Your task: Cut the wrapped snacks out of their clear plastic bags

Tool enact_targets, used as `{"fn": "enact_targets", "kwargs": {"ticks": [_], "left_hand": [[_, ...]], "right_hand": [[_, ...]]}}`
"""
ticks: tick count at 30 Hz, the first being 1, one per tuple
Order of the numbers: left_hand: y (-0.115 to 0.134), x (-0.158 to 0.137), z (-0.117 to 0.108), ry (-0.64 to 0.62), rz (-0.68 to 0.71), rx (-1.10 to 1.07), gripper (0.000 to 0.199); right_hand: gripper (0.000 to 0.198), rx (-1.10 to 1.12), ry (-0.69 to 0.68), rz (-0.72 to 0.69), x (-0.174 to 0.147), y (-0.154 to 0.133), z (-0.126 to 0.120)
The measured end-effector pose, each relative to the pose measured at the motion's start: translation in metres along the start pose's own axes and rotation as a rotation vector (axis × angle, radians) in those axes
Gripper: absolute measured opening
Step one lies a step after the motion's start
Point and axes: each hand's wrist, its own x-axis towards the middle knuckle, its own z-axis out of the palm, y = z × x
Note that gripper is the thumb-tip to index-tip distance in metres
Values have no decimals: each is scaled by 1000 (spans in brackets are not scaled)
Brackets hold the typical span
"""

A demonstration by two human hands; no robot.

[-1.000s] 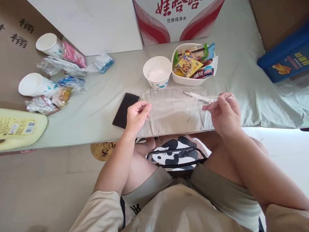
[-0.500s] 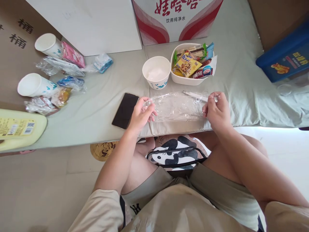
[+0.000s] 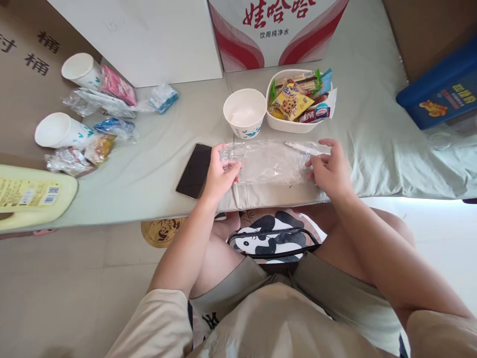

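Observation:
A clear, crinkled plastic bag (image 3: 266, 163) stretches between my hands near the front edge of the cloth-covered surface. At its left end, my left hand (image 3: 220, 173) holds the film with thumb and fingers curled around it. My right hand (image 3: 331, 168) pinches the right end, its index finger raised. A slim white tool (image 3: 300, 147), its exact kind unclear, lies along the bag's upper right edge, its tail close to my right fingers. Beside my left hand is a dark-screened phone (image 3: 193, 170), partly covered by that hand.
Behind the bag stand a paper bowl (image 3: 245, 117) with whitish contents and a white basket (image 3: 290, 125) of wrapped snacks. Paper cups (image 3: 55, 130) and small packets lie left, near a yellow jug (image 3: 35, 199). A blue container (image 3: 439, 89) is right; boxes (image 3: 276, 49) line the back.
My right hand has shifted slightly left and its index finger has lifted outward. My left hand's grip has loosened a little, and the bag lies slightly slacker. The view has shifted slightly.

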Motion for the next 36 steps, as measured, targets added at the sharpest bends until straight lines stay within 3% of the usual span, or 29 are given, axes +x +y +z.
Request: {"fn": "enact_targets", "kwargs": {"ticks": [7, 13, 19, 26, 30, 36], "left_hand": [[-7, -2, -6, 24, 145, 171, 45], [-8, 3, -1, 101, 232, 265, 46], [-4, 9, 10, 117, 404, 407, 20], [-4, 13, 13, 50, 478, 496, 36], [-3, 12, 12, -6, 500, 584, 49], [0, 9, 11, -21, 447, 666, 52]], "right_hand": [[44, -382, -35, -55, -1, -4, -2], [47, -489, 17, -31, -3, -2, -6], [45, -483, 82, -34, -4, -1, -10], [42, -357, 97, 8, -8, -5, -14], [41, -410, 89, 85, -7, -8, -15], [38, -521, 22, 136, -5, -8, -17]]}}
